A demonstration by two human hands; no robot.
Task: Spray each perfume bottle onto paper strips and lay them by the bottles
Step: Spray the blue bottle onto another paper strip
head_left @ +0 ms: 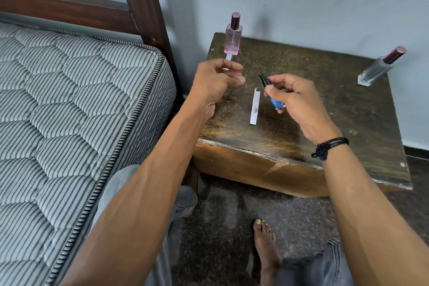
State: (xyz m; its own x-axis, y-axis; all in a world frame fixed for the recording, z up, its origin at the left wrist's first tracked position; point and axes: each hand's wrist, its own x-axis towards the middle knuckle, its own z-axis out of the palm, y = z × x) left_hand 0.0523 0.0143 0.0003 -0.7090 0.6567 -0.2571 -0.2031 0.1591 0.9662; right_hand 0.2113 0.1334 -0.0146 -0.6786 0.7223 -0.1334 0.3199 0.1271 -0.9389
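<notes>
A small blue perfume bottle [276, 101] with a black sprayer is held tilted in the right hand [294, 97], grip closed around its neck, apparently ready for spraying. Just left of that grip, a paper strip [254, 107] lies flat on the counter [325, 104]. A second strip [228, 57] is pinched in the left hand [217, 79] below the pink bottle [233, 36], likely being laid beside it. Its label cannot be read. A clear bottle [378, 68] stands well right.
</notes>
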